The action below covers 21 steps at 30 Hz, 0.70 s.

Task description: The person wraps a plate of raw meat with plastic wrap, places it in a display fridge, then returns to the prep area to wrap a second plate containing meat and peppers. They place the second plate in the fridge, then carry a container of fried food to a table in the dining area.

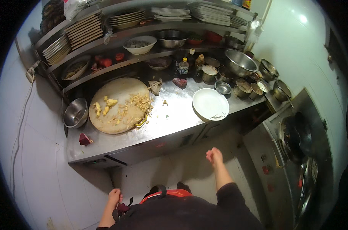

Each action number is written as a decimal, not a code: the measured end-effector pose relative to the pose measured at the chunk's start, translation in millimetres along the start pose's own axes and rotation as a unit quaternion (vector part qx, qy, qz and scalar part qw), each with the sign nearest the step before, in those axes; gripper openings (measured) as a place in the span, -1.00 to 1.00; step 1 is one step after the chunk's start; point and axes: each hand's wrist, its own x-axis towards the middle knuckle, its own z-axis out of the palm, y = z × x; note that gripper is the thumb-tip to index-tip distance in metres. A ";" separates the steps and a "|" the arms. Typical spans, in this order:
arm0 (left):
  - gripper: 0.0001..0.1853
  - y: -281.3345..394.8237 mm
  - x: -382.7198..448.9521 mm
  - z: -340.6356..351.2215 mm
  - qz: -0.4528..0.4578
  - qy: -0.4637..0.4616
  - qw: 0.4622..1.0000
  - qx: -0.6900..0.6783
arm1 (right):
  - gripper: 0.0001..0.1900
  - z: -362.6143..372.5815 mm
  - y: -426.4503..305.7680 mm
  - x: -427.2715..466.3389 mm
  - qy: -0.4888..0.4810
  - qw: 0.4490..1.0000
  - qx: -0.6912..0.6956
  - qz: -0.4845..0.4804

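Observation:
My right hand (214,156) is held out over the floor, in front of the counter's edge, with its fingers curled and nothing visible in them. By my left side hangs my left hand (115,196); its fingers are partly hidden, and a dark red item (122,207) shows just below it. Before me on the steel counter (174,112) lies a round chopping board (116,89). It carries pieces of ginger root (111,102) and a heap of pale yellow slices (141,102). To the right stands a white plate (210,104) with dark marks near its rim.
A steel bowl (76,113) is left of the board, near a dark red chunk (84,139). A crumpled cloth (155,86) and a raw meat piece (179,82) lie behind. Bottles (184,66) and pots (243,87) line the back; a wok (294,138) sits at right.

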 end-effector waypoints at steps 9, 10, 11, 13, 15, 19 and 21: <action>-0.67 -149.7 -67.3 54.7 -0.087 -0.136 0.980 0.117 | -0.72 28.8 -101.5 158.8 0.034 0.991 0.125 0.036; -0.68 -137.4 -83.4 72.2 -0.075 -0.087 0.987 0.109 | -0.73 33.3 -102.6 168.6 0.034 0.990 0.132 0.044; -0.68 -121.9 -102.3 91.5 -0.063 -0.037 0.992 0.101 | -0.73 37.1 -103.3 175.6 0.032 0.991 0.119 0.048; -0.68 -84.9 -133.9 124.1 -0.061 0.014 0.996 0.064 | -0.75 46.0 -103.8 185.4 0.045 0.994 0.086 0.044; -0.67 -58.2 -154.5 143.1 -0.059 0.010 0.998 -0.018 | -0.76 53.6 -103.6 187.8 0.057 0.994 0.083 0.049; -0.65 -65.5 -184.4 150.7 -0.091 0.043 0.990 -0.097 | -0.68 64.7 -89.0 164.6 0.050 0.996 0.074 0.007; -0.65 -95.5 -200.0 145.6 -0.128 0.078 0.981 -0.120 | -0.60 69.2 -67.8 133.1 0.029 0.997 0.066 -0.004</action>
